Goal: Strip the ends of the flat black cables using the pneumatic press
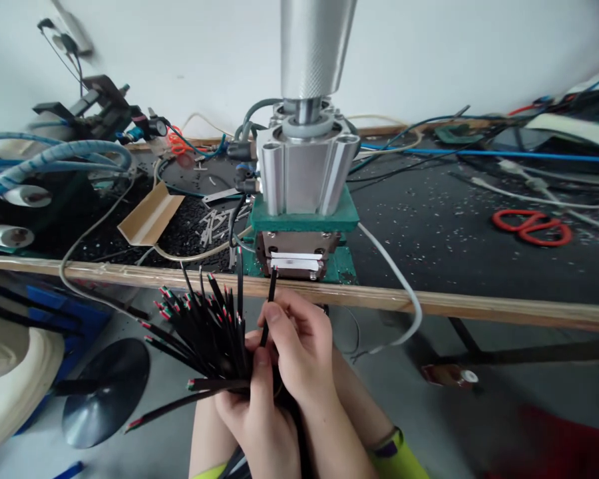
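A thick bundle of black cables (214, 339) with red, green and white wire ends fans out to the left over my lap. My left hand (259, 412) is wrapped round the bundle, thumb on top. My right hand (299, 339) pinches a single black cable (272, 289) between thumb and fingers, its end pointing up and away from me. That end lies just in front of the slot with white strips (294, 261) at the base of a pneumatic press (307, 173). Whether the tip touches the press I cannot tell.
The press stands on a green base (347, 266) at the wooden bench edge (429, 303). Red-handled scissors (532, 227) lie to the right, and an open cardboard piece (150, 216) to the left among black scraps. A grey cable (404, 279) hangs over the edge. A round stool base (107, 392) is on the floor.
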`<act>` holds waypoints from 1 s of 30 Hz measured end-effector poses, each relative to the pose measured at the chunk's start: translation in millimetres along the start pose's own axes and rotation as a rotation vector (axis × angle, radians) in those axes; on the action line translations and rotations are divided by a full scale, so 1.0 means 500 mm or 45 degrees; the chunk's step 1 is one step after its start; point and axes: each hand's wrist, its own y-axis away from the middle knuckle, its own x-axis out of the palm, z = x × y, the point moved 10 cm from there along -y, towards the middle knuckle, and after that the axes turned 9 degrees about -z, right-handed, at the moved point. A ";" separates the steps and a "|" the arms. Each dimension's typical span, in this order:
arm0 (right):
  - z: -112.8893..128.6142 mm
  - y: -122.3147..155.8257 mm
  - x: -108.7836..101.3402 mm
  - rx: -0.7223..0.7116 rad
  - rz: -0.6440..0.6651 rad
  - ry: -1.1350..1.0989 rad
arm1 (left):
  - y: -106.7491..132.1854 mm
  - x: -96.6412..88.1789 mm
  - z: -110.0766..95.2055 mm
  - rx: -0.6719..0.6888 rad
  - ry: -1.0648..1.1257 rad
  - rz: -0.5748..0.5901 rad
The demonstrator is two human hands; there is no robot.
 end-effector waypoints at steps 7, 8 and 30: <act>0.017 0.006 0.021 0.036 0.067 0.039 | 0.002 -0.020 -0.016 -0.002 0.030 -0.070; 0.020 0.004 0.022 0.075 0.063 0.062 | 0.001 -0.020 -0.019 -0.003 0.055 -0.066; 0.038 -0.004 -0.018 -0.041 0.014 0.522 | -0.015 0.020 -0.087 0.293 -0.036 0.315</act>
